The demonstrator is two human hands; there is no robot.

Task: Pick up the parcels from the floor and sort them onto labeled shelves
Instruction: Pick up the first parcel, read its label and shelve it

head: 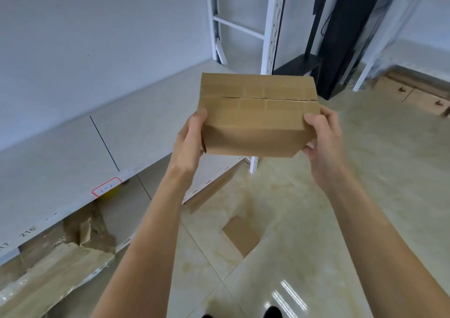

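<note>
I hold a brown cardboard parcel (258, 113) in the air at chest height, taped flaps facing up. My left hand (190, 142) grips its left side and my right hand (321, 139) grips its right side and lower corner. The parcel hangs over the front right end of a white shelf board (73, 147). A red-bordered label reading "1-2" (106, 186) is stuck on the shelf's front edge. Another small brown parcel (241, 235) lies on the tiled floor below my arms.
Torn cardboard boxes (56, 256) sit on the lower level under the shelf at the left. A white perforated upright (274, 25) stands behind the parcel, with a black case (348, 40) beyond it. More cartons (414, 93) lie at the far right under another rack.
</note>
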